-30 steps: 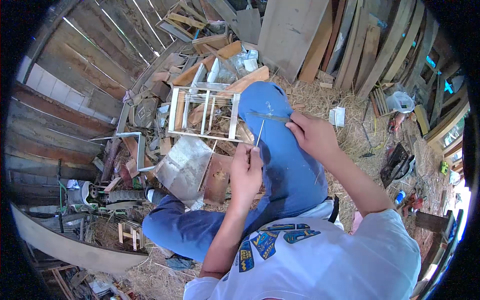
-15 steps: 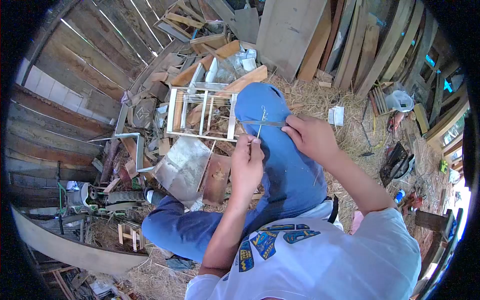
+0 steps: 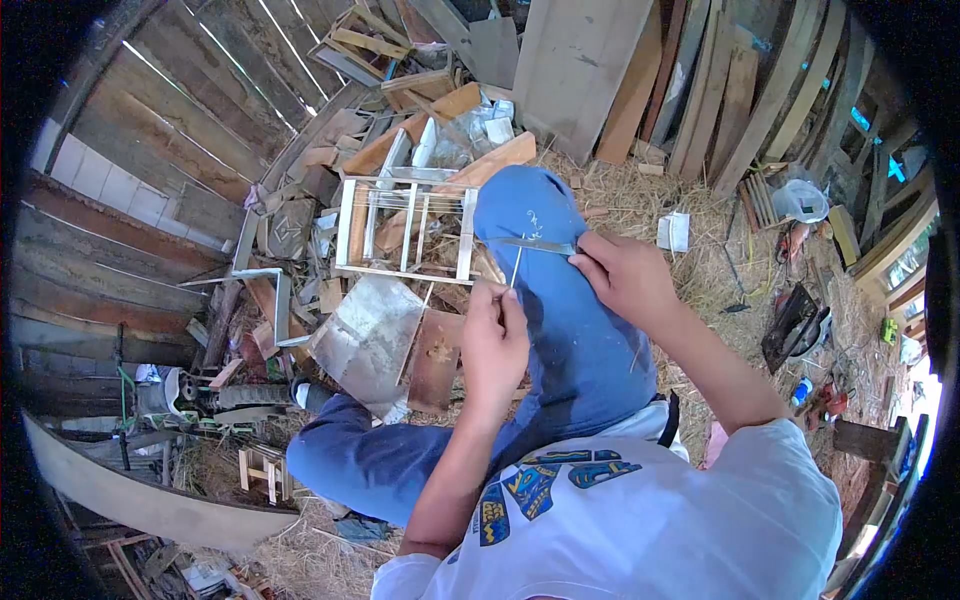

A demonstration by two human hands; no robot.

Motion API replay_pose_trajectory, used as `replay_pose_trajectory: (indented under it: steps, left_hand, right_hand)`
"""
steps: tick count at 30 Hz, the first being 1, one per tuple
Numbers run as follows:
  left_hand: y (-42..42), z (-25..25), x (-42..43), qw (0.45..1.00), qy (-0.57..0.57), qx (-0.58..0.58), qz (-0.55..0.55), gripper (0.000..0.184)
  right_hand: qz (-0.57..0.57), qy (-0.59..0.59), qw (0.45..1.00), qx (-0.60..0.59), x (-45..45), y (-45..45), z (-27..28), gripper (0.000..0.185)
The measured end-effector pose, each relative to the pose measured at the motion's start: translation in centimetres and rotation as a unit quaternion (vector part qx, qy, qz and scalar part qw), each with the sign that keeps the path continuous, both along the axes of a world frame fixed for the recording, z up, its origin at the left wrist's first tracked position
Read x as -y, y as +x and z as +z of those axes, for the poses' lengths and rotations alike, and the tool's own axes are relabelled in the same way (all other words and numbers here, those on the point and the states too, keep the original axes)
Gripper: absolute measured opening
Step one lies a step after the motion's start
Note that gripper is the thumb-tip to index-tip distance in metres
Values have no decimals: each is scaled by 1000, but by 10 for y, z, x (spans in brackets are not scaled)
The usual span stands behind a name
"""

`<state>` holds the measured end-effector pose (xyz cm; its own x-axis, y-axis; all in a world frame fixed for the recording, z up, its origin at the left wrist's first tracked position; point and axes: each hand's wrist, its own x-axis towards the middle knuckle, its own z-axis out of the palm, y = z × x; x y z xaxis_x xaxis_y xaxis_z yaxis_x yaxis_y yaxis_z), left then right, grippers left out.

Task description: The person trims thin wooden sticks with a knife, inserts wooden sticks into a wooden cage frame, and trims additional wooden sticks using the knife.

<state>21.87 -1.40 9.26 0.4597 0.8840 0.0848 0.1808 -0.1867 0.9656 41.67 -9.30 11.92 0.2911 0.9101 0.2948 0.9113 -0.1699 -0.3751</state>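
Observation:
Above my knee, my left hand (image 3: 497, 325) pinches a thin pale stick (image 3: 517, 268) that points up and away from me. My right hand (image 3: 625, 277) is closed on the handle end of a knife (image 3: 545, 246). Its narrow blade lies across the stick near the upper end, pointing left. Pale curled shavings (image 3: 533, 222) rest on the blue trouser knee (image 3: 525, 200) just beyond the blade. Left of the knee stands a light wooden frame (image 3: 405, 228) with thin bars. The knife's handle is mostly hidden in my fingers.
A metal sheet (image 3: 367, 325) and a brown board (image 3: 436, 360) lie left of my hands. Scrap wood (image 3: 415, 120) is piled beyond the frame. Planks (image 3: 715, 95) lean at the back right. Straw (image 3: 690, 190) covers the ground, with a small wooden frame (image 3: 264, 475) at lower left.
The curled shaving on the knee sits slightly differently beyond the blade. My left hand has moved slightly down along the stick; the knife stays across it with little shift.

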Motion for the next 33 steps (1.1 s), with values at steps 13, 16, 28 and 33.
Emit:
replay_pose_trajectory:
  steps: [13, 16, 28, 33]
  left_hand:
    - [-2, -6, 0, 999, 35, -13, -7, 8]
    - [-10, 12, 9, 999, 28, -44, 7, 9]
    - [16, 8, -6, 996, 65, -54, 8, 11]
    - [-1, -11, -1, 996, 87, -18, 13, 10]
  right_hand:
    - [-4, -23, 1000, 11, -3, -1, 3, 26]
    - [-17, -31, 999, 7, -2, 0, 5, 25]
    - [17, -30, 999, 1, -3, -3, 5, 25]
    - [3, -23, 1000, 7, -6, -4, 3, 25]
